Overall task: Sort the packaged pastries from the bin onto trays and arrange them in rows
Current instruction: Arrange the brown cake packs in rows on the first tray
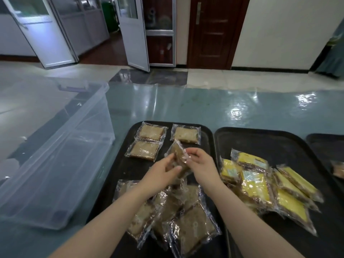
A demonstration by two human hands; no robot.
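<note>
No writing on the wrappers can be read. A brown pastry in clear wrap is pinched between the left hand and right hand, tilted above the left tray. Three like it lie in rows beyond; a loose heap lies nearer. Yellow packs crowd the middle tray. A clear bin stands left on the tabletop.

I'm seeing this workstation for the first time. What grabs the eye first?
Both hands, left hand and right hand, grip one clear-wrapped brown pastry above the left black tray. Bright yellow-wrapped pastries lie heaped on the middle black tray, right of it.
</note>
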